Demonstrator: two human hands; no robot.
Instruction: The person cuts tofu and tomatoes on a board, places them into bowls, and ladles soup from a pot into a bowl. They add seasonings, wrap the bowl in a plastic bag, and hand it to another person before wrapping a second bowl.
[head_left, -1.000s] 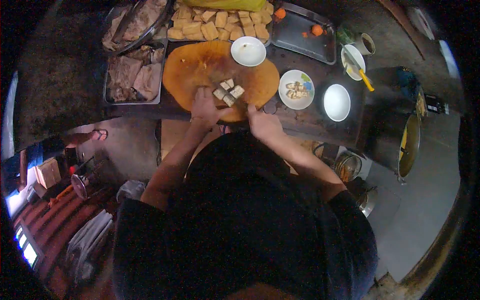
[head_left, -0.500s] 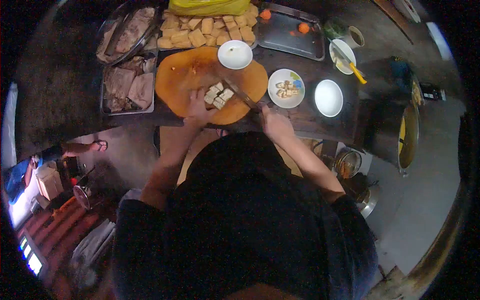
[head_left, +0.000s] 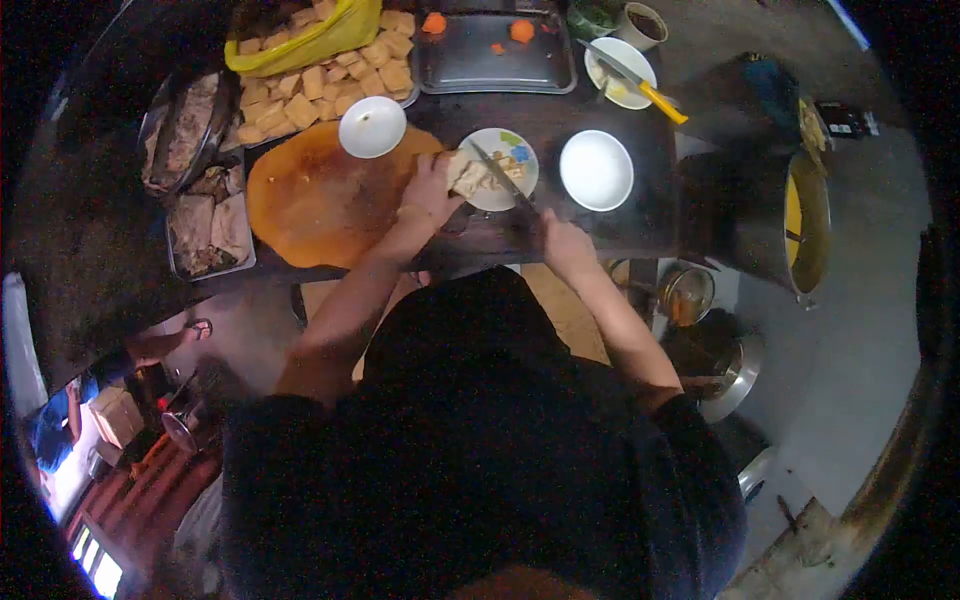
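My right hand is closed round the handle of a knife, its blade lying slanted over a white plate with a coloured pattern. My left hand is at the plate's left edge, its fingers curled against a clump of pale diced pieces that look like tofu. The clump sits between those fingers and the blade, and more small pieces lie on the plate. To the left is the round orange-brown cutting board, with only crumbs on it. A small white dish rests on the board's far edge.
A white bowl stands right of the plate. Behind are golden tofu blocks under a yellow bag, a metal tray, and a dish with a yellow-handled knife. Meat trays are at left, a large pot at right.
Both hands have gone from the board to the plate, bringing the diced pieces along with the knife. The camera view has shifted, so the table things appear further left.
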